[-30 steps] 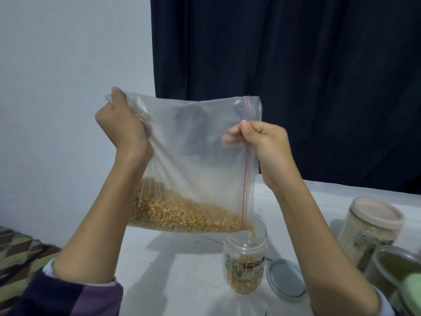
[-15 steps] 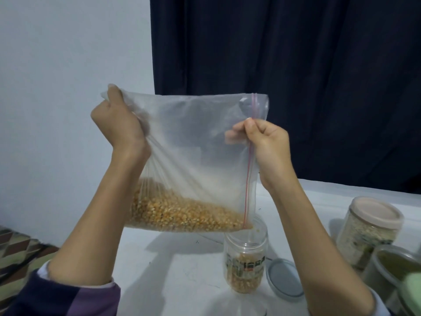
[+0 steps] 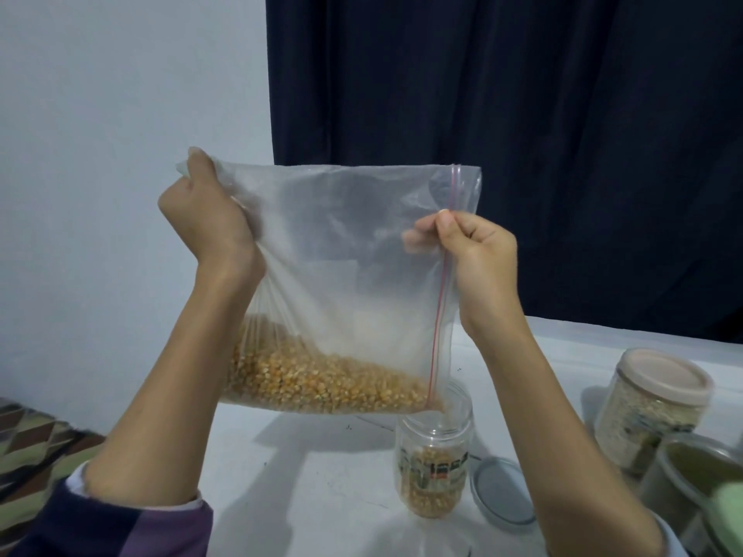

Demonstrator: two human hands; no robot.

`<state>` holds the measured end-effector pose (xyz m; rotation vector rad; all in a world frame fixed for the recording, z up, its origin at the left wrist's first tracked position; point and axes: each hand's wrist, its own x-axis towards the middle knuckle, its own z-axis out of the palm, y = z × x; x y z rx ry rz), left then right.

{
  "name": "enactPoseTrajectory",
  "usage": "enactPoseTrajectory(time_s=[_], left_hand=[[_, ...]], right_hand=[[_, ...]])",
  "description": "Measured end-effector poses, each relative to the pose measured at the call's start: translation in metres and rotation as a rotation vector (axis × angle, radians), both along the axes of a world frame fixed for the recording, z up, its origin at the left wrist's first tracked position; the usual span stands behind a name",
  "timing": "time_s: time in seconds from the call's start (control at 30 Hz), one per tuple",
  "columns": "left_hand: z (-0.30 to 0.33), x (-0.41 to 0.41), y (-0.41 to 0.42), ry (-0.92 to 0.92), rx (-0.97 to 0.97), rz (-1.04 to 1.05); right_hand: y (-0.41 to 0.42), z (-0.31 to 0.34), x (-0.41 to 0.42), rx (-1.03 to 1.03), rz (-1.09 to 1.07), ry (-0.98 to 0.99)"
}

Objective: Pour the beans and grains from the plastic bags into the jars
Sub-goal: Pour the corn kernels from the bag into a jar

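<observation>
I hold a clear zip-lock plastic bag [image 3: 345, 251] sideways above the table, its red-lined mouth running down the right side. My left hand [image 3: 209, 223] grips the bag's upper left corner. My right hand [image 3: 474, 251] pinches the zip edge. Yellow corn kernels [image 3: 321, 383] lie along the bag's low edge, sloping toward its lower right corner, which sits at the mouth of an open clear jar [image 3: 436, 468]. The jar stands on the white table [image 3: 313, 476] and is partly filled with kernels.
A grey lid [image 3: 502, 492] lies flat just right of the open jar. A lidded jar of pale grains [image 3: 651, 408] stands at the right, with a green-filled container [image 3: 699, 472] in front of it. A dark curtain hangs behind; patterned floor shows at the left.
Both hands have risen slightly and the bag has tilted a little more toward the jar. The kernels have slid toward the lower right corner.
</observation>
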<state>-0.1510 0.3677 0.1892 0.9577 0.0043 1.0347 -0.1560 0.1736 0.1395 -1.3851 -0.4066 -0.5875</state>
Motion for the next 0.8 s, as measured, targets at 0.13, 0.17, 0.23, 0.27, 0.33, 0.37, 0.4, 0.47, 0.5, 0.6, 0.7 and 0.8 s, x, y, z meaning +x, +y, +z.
enactPoseTrajectory(time_s=[0.13, 0.17, 0.23, 0.27, 0.33, 0.37, 0.4, 0.47, 0.5, 0.6, 0.7, 0.8], left_hand=[[-0.0011, -0.001, -0.0015, 0.02, -0.006, 0.011], [-0.0011, -0.001, -0.0014, 0.018, -0.008, 0.012], [-0.0016, -0.0007, -0.0012, 0.012, -0.004, 0.01], [-0.0017, -0.0008, -0.0017, 0.022, 0.0, 0.016], [-0.0014, -0.0009, -0.0022, 0.031, -0.003, 0.019], [-0.0017, -0.0007, -0.002, 0.021, -0.007, 0.01], [-0.0021, -0.0006, -0.002, 0.013, -0.008, 0.004], [-0.0034, -0.0007, -0.0028, 0.024, -0.004, 0.012], [-0.0035, -0.0005, -0.0029, 0.028, -0.006, 0.018], [-0.0036, -0.0005, -0.0028, 0.004, -0.015, -0.002], [-0.0038, -0.0005, -0.004, 0.015, -0.006, 0.009], [-0.0036, 0.0005, -0.0028, 0.016, -0.001, -0.005]], right_hand=[[0.0023, -0.0019, 0.0003, -0.041, 0.0, 0.033], [0.0021, -0.0022, 0.0006, -0.023, -0.018, 0.03], [0.0013, -0.0013, 0.0004, -0.019, -0.025, 0.026], [0.0016, -0.0008, 0.0, -0.035, -0.011, 0.034], [0.0024, -0.0013, -0.0003, -0.029, -0.018, 0.037], [0.002, -0.0017, 0.0, -0.012, -0.034, 0.029], [0.0012, -0.0019, 0.0002, -0.014, -0.038, 0.026], [0.0011, -0.0026, 0.0003, -0.066, -0.004, 0.045], [0.0014, -0.0028, 0.0003, -0.076, 0.002, 0.05], [-0.0006, -0.0021, 0.0007, -0.035, -0.04, 0.037], [-0.0006, -0.0026, 0.0004, -0.085, -0.01, 0.057], [-0.0022, -0.0024, 0.0011, -0.035, -0.047, 0.039]])
